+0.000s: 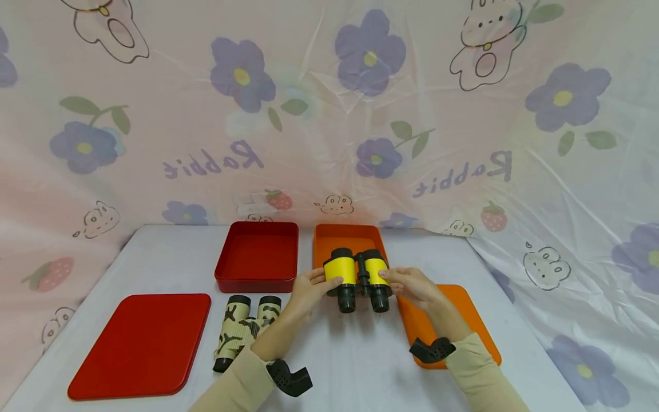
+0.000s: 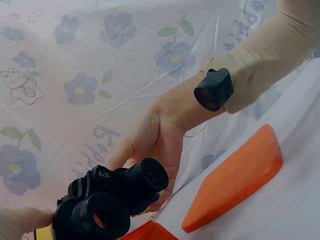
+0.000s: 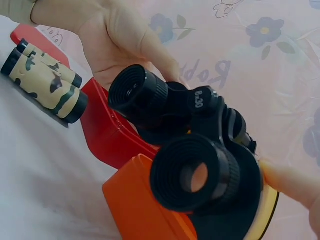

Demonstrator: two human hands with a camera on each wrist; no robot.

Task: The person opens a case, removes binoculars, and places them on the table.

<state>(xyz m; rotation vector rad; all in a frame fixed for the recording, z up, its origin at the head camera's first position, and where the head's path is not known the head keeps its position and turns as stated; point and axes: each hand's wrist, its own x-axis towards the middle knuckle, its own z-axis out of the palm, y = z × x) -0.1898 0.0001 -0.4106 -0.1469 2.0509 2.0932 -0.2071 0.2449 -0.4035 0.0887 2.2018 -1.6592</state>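
A pair of yellow and black binoculars (image 1: 340, 269) is held up over the front of the orange box (image 1: 321, 237). My left hand (image 1: 308, 294) grips its left barrel, thumb on the yellow part. On the other barrel, my right hand (image 1: 415, 286) holds it the same way. Both wrist views show the black eyepieces (image 3: 187, 175) and the marking 8x30 close up. A second pair of binoculars, in camouflage pattern (image 1: 234, 332), lies on the table beside my left forearm, which partly hides it.
Behind and left of my hands stands an open red box (image 1: 257, 285). A red lid (image 1: 141, 346) lies flat at the left. The orange lid (image 1: 465, 320) lies at the right, partly under my right forearm. A printed curtain (image 1: 309, 143) hangs behind the white table (image 1: 355, 372).
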